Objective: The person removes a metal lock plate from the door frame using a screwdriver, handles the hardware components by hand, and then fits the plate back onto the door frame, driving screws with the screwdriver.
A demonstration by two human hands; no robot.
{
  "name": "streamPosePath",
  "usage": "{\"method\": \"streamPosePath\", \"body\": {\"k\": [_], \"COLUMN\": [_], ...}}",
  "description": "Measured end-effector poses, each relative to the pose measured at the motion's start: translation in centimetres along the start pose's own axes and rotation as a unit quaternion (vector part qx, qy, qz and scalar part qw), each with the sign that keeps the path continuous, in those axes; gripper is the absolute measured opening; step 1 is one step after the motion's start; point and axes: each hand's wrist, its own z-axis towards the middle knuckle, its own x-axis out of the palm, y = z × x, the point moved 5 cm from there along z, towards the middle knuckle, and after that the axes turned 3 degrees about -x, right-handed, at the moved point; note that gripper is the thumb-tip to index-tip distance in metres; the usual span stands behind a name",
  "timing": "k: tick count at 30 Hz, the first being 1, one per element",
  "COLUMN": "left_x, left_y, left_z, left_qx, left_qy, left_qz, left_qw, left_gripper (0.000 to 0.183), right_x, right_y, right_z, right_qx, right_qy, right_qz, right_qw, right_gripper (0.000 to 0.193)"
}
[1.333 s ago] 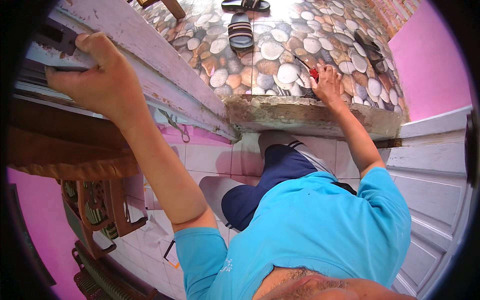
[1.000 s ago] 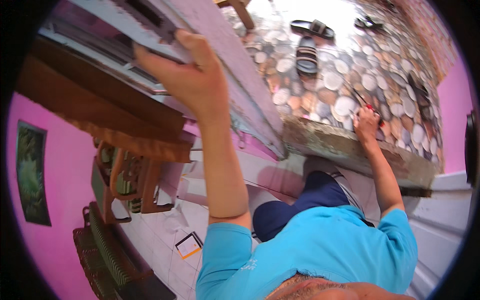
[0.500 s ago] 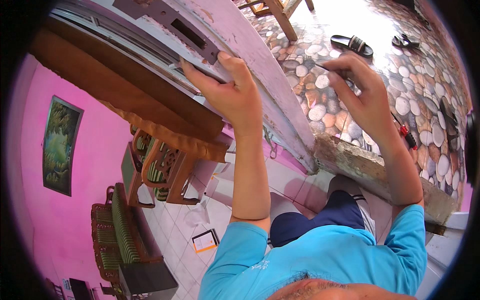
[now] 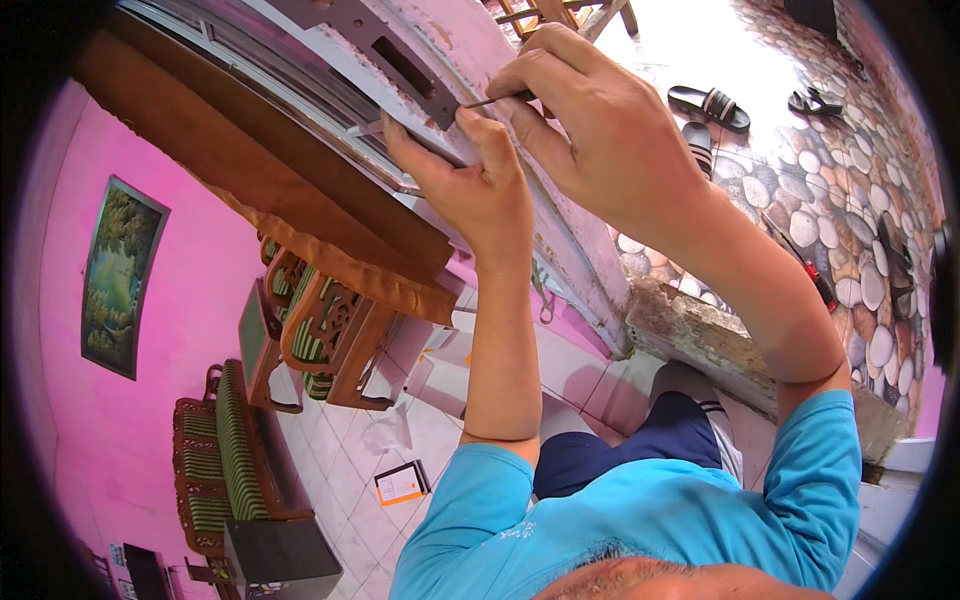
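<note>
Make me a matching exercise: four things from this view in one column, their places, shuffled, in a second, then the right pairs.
1. thin-shafted tool
2. red-and-black screwdriver
3. slotted metal plate
4. framed painting

A. on the pink wall
B. on the pale painted wood
C. in the right grip
D. on the pebble-patterned floor

Pairs: 1-C; 2-D; 3-B; 4-A.
</note>
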Motion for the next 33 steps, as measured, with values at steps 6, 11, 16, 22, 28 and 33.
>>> {"method": "streamPosePath", "body": {"k": [6,11,16,22,28,33], "left_x": [-0.2,0.0,-0.1,-0.1,-0.1,-0.2], "left_y": [1.0,1.4,1.6,1.6,1.6,1.8], "left_z": [0.0,0.2,0.1,0.0,0.1,-0.1], "left_qx": [-0.011,0.002,-0.001,-0.004,0.019,0.043], "left_qy": [0.016,0.017,0.025,0.015,0.019,0.029], "left_qz": [-0.008,-0.035,-0.035,-0.03,-0.032,-0.011], "left_qw": [1.0,0.999,0.999,0.999,0.999,0.999], "left_gripper": [0.066,0.064,0.064,0.064,0.066,0.072], "right_x": [1.1,1.2,1.3,1.1,1.1,1.8], "right_y": [0.1,0.4,0.7,1.0,1.4,1.3], "right_z": [0.4,0.5,0.6,0.6,0.8,0.5], "right_qx": [-0.016,-0.019,-0.032,-0.061,-0.097,-0.081], "right_qy": [0.01,0.004,0.011,-0.009,-0.023,0.013], "right_qz": [-0.006,-0.001,-0.007,-0.016,-0.045,-0.078], "right_qw": [1.0,1.0,0.999,0.998,0.994,0.994], "right_gripper": [0.011,0.011,0.015,0.016,0.014,0.014]}}
